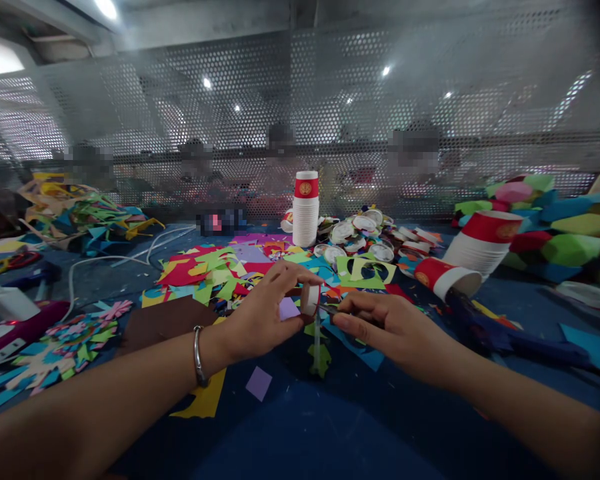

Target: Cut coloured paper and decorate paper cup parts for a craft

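My left hand (260,310), with a bracelet at the wrist, grips a short, cut-down piece of a paper cup (311,299) between thumb and fingers. A narrow pale strip (317,340) hangs below the cup piece. My right hand (405,333) is closed around small scissors (330,309), their blades pointing left at the cup piece's edge. The handles are mostly hidden by the fingers. Beneath my hands lie a green paper scrap (321,361) and a blue sheet (363,350). A small purple paper square (259,384) lies nearer to me.
A stack of paper cups (305,220) stands ahead, beside piled cut cup bases (365,230). At right are tilted cups (483,247) and a blue glue gun (505,333). Paper scraps (205,273) spread left; a power strip (25,330) and cable lie farther left. Perforated mesh (330,100) rises behind.
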Tool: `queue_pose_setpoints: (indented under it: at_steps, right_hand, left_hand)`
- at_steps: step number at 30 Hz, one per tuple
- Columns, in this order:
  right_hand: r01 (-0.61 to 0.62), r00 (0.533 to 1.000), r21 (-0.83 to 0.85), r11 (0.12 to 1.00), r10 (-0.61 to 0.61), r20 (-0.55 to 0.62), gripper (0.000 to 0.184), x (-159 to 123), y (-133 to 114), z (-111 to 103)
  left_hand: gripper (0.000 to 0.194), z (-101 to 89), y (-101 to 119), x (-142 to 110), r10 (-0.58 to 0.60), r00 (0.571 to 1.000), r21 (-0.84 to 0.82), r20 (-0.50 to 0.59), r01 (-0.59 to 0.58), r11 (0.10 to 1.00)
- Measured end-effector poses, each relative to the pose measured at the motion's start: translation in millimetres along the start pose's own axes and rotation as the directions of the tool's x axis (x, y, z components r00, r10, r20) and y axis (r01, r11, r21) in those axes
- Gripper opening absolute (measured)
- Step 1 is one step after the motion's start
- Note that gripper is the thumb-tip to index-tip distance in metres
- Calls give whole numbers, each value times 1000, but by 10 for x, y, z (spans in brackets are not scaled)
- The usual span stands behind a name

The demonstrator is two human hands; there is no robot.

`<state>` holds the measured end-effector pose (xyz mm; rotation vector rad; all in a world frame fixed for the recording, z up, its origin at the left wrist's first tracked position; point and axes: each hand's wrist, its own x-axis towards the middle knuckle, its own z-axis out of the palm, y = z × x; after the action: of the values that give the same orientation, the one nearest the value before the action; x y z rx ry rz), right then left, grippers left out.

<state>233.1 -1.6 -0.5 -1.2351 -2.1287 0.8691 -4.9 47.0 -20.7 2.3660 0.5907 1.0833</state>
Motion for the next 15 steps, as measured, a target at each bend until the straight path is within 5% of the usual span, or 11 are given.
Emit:
queue_pose_setpoints:
  at_steps: [15]
  right_hand:
    - [-1,999,27,1000,0,38,37,8,3,5]
  left_hand:
    - [54,-24,49,8,43,999,118,-3,-43,992]
